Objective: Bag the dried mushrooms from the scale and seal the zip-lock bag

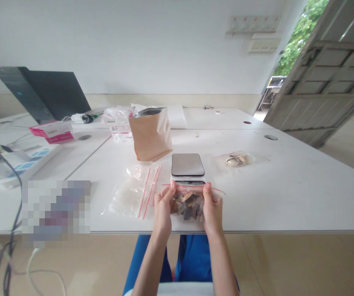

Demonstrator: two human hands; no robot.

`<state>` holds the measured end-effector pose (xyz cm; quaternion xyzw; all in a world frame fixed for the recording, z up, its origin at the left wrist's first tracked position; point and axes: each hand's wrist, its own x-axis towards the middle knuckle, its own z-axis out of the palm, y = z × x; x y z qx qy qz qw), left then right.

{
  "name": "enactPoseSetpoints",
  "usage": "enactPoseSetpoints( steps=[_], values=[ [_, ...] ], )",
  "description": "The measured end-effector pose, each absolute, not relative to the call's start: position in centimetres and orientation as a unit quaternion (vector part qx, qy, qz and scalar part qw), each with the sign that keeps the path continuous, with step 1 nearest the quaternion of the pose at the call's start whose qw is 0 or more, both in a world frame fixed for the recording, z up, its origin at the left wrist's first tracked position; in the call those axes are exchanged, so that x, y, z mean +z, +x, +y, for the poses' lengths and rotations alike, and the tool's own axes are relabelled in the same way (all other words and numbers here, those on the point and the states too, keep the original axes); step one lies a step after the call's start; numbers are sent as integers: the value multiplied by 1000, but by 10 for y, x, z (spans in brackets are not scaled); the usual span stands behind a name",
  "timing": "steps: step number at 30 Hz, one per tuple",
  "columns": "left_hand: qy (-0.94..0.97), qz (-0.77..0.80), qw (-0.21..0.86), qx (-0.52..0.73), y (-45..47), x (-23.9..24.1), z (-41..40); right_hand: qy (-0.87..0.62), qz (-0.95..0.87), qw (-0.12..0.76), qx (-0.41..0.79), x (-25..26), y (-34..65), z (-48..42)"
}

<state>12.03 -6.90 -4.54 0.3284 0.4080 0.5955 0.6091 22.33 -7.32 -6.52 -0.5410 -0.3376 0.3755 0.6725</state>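
Note:
Between my two hands is a clear zip-lock bag (189, 205) with dark and brown dried pieces inside and a red seal line along its top. My left hand (164, 207) grips its left side, thumb on top near the seal. On the right side, my right hand (213, 207) pinches it the same way. Just beyond the bag lies a small digital scale (188, 164) with a bare metal plate; the bag's top edge partly covers its display. Flat zip-lock bags (127, 191) with red seals lie left of my left hand.
A brown paper pouch (151, 137) stands open behind the scale. Another filled clear bag (237, 159) lies to the right. Leftward are a pink-and-white box (52, 130), a power strip (29, 164), cables and a black computer case (41, 92). The table's front edge runs close to my body.

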Motion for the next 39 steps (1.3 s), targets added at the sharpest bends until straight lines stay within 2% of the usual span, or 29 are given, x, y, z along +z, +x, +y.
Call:
enactPoseSetpoints(
  steps=[5, 7, 13, 18, 22, 24, 26, 30, 36, 39],
  values=[
    [347, 366, 671, 544, 121, -56, -63, -477, -346, 682, 433, -60, 237, -75],
    [337, 395, 674, 526, 122, -62, -61, -469, -356, 676, 443, -59, 245, -77],
    [379, 514, 518, 569, 124, -60, -52, -537, -367, 652, 391, -45, 256, -79],
    [537, 394, 533, 523, 115, -24, -41, -565, -329, 673, 344, 1, 293, -62],
    [584, 408, 442, 545, 97, 11, -24, -621, -318, 676, 236, 22, 361, -29],
    [602, 414, 384, 564, 87, 31, -14, -690, -339, 623, 146, 18, 393, -12],
    [628, 423, 288, 586, 80, 53, -3, -784, -387, 483, 34, 6, 414, 0],
    [659, 442, 113, 598, 72, 91, 18, -797, -429, 421, -64, -27, 419, 3],
    [654, 519, 29, 550, 69, 105, 58, -798, -566, 191, -75, -65, 394, -4],
    [620, 577, -6, 532, 64, 95, 81, -790, -583, 143, -126, -71, 383, -6]
  ],
)
